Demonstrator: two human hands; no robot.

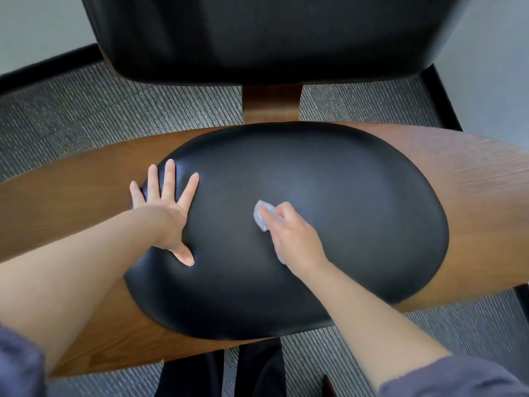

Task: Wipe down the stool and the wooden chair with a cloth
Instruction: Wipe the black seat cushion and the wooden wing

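The wooden chair [472, 179] fills the view, with a black padded seat cushion [343, 224] and a black padded backrest [257, 38] on a wooden post. My left hand [166, 207] lies flat on the left side of the cushion, fingers spread and straight. Near the cushion's middle my right hand [292, 236] grips a small crumpled white cloth [262, 214] and holds it against the black surface. Most of the cloth is hidden under my fingers. No stool is in view.
Grey ribbed carpet [71, 110] surrounds the chair. A black baseboard [43, 67] and a pale wall run behind it, with another black edge at the right. My dark trouser legs [223, 371] stand at the seat's front edge.
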